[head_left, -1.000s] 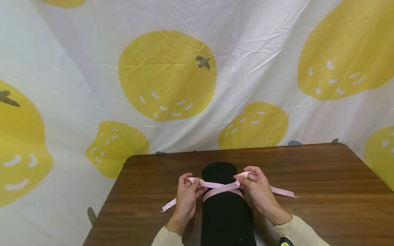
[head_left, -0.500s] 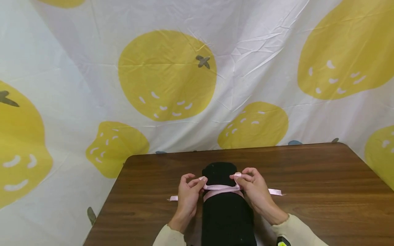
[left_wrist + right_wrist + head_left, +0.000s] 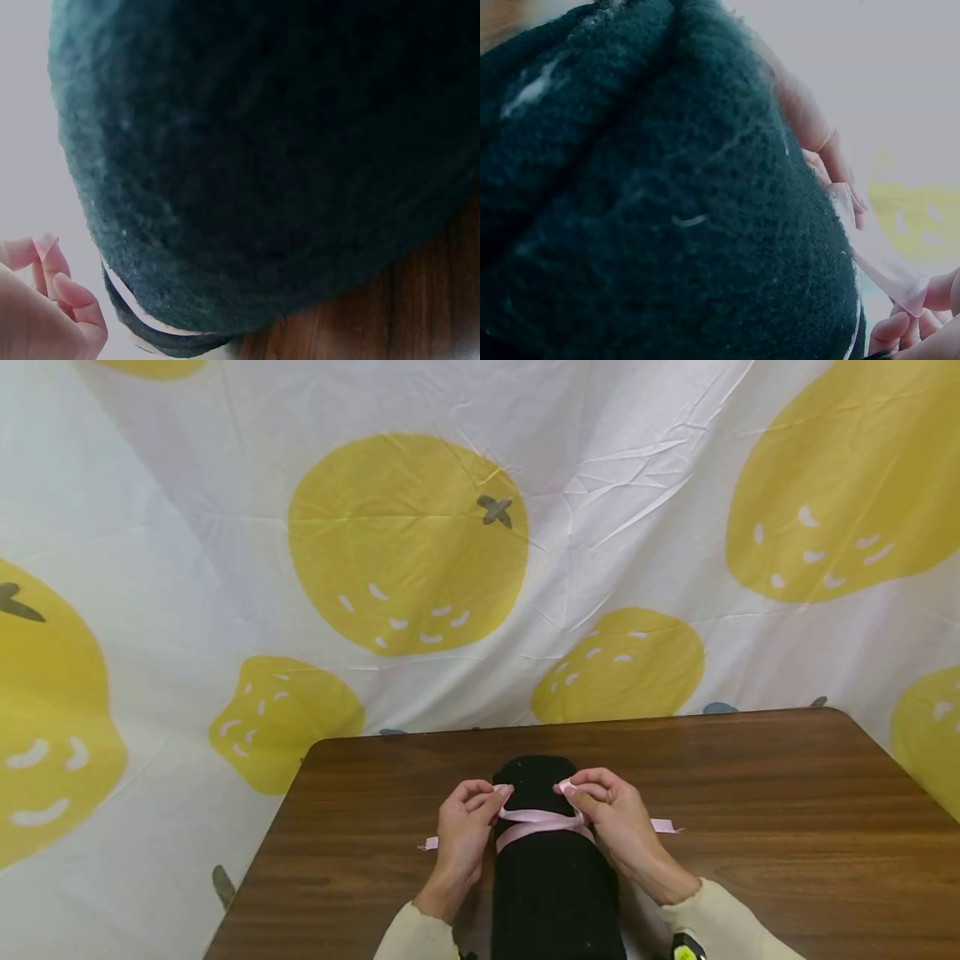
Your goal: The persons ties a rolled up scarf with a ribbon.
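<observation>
A rolled bundle of black knit fabric [image 3: 555, 893] lies lengthwise on the table, its rounded far end pointing away from me. Pink ribbon [image 3: 538, 818] wraps round it near that end and crosses over on top. My left hand [image 3: 461, 835] pinches the ribbon between thumb and forefinger just left of the crossing. On the other side my right hand [image 3: 622, 831] pinches it in the same way. In the right wrist view a taut stretch of ribbon [image 3: 889, 274] runs over the bundle between both hands. The ribbon's loose ends stick out past each hand.
Under everything is a brown wood-grain table [image 3: 780, 827] with rounded far corners. Behind it hangs a white cloth [image 3: 630, 510] printed with yellow fruit. A dark band with a yellow-green face [image 3: 686, 950] sits on the right wrist.
Both hands have moved inward over the bundle, still pinching the ribbon. The loose ends have drawn in closer to the hands. The bundle has stayed in place.
</observation>
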`<state>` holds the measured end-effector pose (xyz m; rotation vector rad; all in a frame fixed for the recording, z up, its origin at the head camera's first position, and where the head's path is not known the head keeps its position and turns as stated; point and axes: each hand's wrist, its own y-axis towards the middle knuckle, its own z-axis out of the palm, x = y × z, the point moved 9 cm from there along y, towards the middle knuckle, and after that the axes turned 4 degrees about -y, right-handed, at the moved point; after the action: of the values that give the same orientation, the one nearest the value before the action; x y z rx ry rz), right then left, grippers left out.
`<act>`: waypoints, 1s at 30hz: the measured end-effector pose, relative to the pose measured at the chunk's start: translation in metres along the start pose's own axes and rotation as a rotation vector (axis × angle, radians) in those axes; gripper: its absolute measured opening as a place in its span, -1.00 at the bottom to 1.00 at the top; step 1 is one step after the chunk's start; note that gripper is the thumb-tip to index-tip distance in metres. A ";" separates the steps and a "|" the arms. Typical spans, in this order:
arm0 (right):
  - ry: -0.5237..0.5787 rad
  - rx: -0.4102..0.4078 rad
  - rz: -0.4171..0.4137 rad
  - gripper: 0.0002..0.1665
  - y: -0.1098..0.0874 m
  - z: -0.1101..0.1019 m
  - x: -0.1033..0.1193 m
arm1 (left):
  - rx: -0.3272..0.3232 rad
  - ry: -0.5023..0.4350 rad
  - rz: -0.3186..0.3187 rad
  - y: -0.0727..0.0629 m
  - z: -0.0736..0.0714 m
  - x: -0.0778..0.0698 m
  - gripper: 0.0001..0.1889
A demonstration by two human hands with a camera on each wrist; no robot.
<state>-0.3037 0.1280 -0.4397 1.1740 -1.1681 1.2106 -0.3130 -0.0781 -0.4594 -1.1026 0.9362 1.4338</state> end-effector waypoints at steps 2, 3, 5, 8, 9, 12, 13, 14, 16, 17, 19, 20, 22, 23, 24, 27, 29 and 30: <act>-0.001 0.013 -0.005 -0.73 0.000 0.002 0.001 | 0.012 0.002 0.005 0.000 0.002 0.000 -0.74; 0.002 0.021 -0.009 -0.73 0.000 0.003 0.001 | 0.017 0.001 0.007 0.000 0.002 -0.001 -0.75; 0.008 0.037 -0.015 -0.74 0.000 0.005 0.002 | 0.027 0.002 0.011 0.000 0.004 -0.001 -0.75; 0.007 0.061 -0.029 -0.75 0.000 0.007 0.002 | 0.041 0.004 0.020 0.000 0.006 -0.003 -0.75; -0.001 0.070 -0.036 -0.75 0.000 0.008 0.003 | 0.046 0.004 0.023 0.000 0.007 -0.004 -0.75; -0.049 0.097 -0.056 -0.76 0.000 0.010 0.003 | 0.066 0.004 0.039 -0.001 0.012 -0.007 -0.75; -0.066 0.108 -0.056 -0.77 0.001 0.010 0.003 | 0.072 0.000 0.042 -0.001 0.013 -0.008 -0.75; -0.086 0.119 -0.057 -0.78 0.001 0.011 0.002 | 0.079 0.001 0.048 -0.002 0.015 -0.008 -0.74; -0.131 0.150 -0.071 -0.79 0.001 0.014 0.002 | 0.092 -0.002 0.056 -0.002 0.017 -0.009 -0.73; -0.149 0.164 -0.076 -0.80 0.001 0.015 0.003 | 0.097 0.000 0.059 -0.002 0.019 -0.009 -0.73; -0.176 0.197 -0.091 -0.82 0.001 0.017 0.004 | 0.109 -0.003 0.063 -0.003 0.021 -0.009 -0.74; -0.191 0.212 -0.104 -0.82 0.001 0.018 0.005 | 0.115 -0.002 0.066 -0.003 0.022 -0.010 -0.74; -0.205 0.239 -0.125 -0.82 0.002 0.020 0.008 | 0.129 -0.004 0.064 -0.003 0.024 -0.010 -0.77; -0.210 0.247 -0.129 -0.82 0.002 0.021 0.008 | 0.135 -0.004 0.065 -0.004 0.026 -0.010 -0.77; -0.216 0.255 -0.134 -0.81 0.002 0.021 0.009 | 0.144 0.000 0.067 -0.004 0.027 -0.011 -0.78; -0.229 0.280 -0.142 -0.77 0.002 0.023 0.011 | 0.170 0.036 0.097 -0.005 0.030 -0.013 -0.77; -0.233 0.298 -0.142 -0.73 0.002 0.024 0.012 | 0.192 0.068 0.132 -0.006 0.033 -0.016 -0.76; -0.230 0.309 -0.141 -0.71 0.002 0.025 0.012 | 0.202 0.081 0.150 -0.007 0.034 -0.017 -0.75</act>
<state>-0.3061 0.1038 -0.4269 1.6356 -1.0672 1.1985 -0.3109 -0.0489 -0.4337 -0.9623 1.2156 1.3869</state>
